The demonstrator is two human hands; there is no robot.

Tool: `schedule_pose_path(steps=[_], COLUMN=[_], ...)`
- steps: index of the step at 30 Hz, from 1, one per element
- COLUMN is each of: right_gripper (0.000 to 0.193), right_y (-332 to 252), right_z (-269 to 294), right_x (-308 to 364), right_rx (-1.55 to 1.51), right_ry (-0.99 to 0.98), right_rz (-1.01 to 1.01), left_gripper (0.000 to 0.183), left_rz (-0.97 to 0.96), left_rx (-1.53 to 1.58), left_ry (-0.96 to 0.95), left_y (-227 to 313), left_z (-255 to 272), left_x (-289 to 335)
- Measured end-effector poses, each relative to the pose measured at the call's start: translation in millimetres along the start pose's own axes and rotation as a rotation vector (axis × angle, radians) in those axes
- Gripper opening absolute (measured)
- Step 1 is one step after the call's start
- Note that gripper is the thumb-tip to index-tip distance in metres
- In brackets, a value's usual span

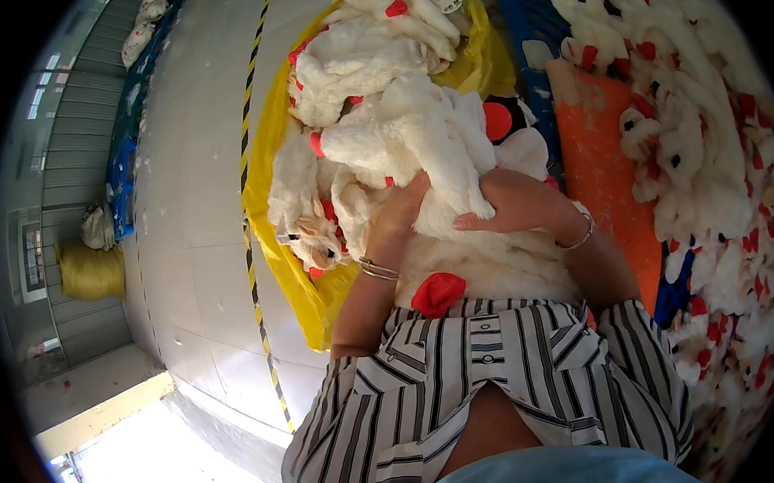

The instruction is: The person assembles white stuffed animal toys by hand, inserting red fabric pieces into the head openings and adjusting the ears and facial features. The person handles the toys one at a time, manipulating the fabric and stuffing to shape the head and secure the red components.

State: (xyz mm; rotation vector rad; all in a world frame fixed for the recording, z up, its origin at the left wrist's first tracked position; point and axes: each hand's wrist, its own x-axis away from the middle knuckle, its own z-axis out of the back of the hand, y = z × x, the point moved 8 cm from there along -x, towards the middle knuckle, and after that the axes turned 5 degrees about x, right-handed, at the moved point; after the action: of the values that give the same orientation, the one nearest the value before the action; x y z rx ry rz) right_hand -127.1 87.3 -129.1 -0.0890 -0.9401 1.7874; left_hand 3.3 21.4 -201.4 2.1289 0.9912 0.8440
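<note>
A white, furry, unstuffed plush toy skin (434,140) with red tips lies stretched in front of me. My left hand (400,208) grips its near left side, with the fingertips tucked into the fur. At its near right side, my right hand (523,203) is closed on the same skin, thumb pointing left across it. More white plush skins (353,66) are heaped beneath and beyond it in an open yellow bag (299,306). A red piece of fabric (438,294) sits against my waist, beside white fur lying below my hands.
To the right, a large heap of white and red plush skins (703,159) lies beside an orange panel (603,146) and a blue pallet (533,28). Yellow-black tape (246,170) runs along the floor at left. A yellow bundle (90,270) stands by the far left wall.
</note>
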Motion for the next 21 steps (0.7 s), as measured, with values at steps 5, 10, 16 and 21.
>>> schedule_pose_path(steps=[5, 10, 16, 21], right_gripper=[0.053, 0.062, 0.058, 0.054], right_y=[-47, 18, 238, 212], right_z=[-2, 4, 201, 256], right_x=[29, 29, 208, 306], right_rx=[-0.498, -0.836, -0.665, -0.437], right_ry=[0.010, 0.045, 1.488, 1.855], right_rz=[0.210, -0.178, -0.352, -0.226], left_gripper=[0.043, 0.047, 0.020, 0.019], left_rz=[-0.100, -0.012, -0.027, 0.016], left_rx=[-0.046, 0.147, 0.062, 0.079], left_ry=[0.211, 0.272, 0.117, 0.083], left_y=[24, 37, 4, -10], left_z=[41, -5, 43, 28], left_x=[-25, -24, -21, -34])
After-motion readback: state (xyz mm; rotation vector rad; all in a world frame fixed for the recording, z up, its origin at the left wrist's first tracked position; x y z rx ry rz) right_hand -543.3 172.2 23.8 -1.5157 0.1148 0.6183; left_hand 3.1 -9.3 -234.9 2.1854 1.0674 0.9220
